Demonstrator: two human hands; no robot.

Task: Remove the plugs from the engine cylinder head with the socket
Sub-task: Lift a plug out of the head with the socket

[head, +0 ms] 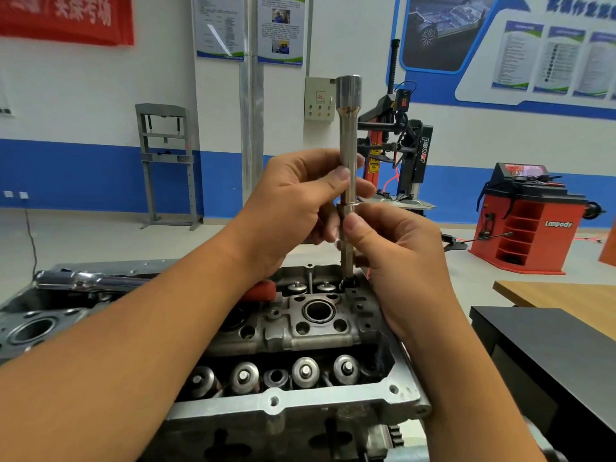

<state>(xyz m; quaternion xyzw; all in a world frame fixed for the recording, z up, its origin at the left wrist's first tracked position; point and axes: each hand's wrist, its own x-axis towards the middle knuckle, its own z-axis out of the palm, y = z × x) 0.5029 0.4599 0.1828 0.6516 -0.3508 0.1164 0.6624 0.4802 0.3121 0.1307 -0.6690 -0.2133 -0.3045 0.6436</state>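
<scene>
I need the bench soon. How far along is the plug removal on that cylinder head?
Done: I cannot tell if any plug is out; none lies in view. In hand: both hands, left and right, pinch the long steel socket tool, held upright with its lower end at a hole on the far edge of the grey aluminium cylinder head. Left: at least this plug; the red-handled ratchet lies unused on the head.

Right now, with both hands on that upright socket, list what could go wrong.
1. The socket stands tall and narrow, held only by fingertip pinches of the left hand and right hand; it may tilt and slip off whatever it sits on in the cylinder head.
2. Anything lifted out could drop among the open valve springs.
3. The ratchet lies loose on the head and might get knocked off.
</scene>
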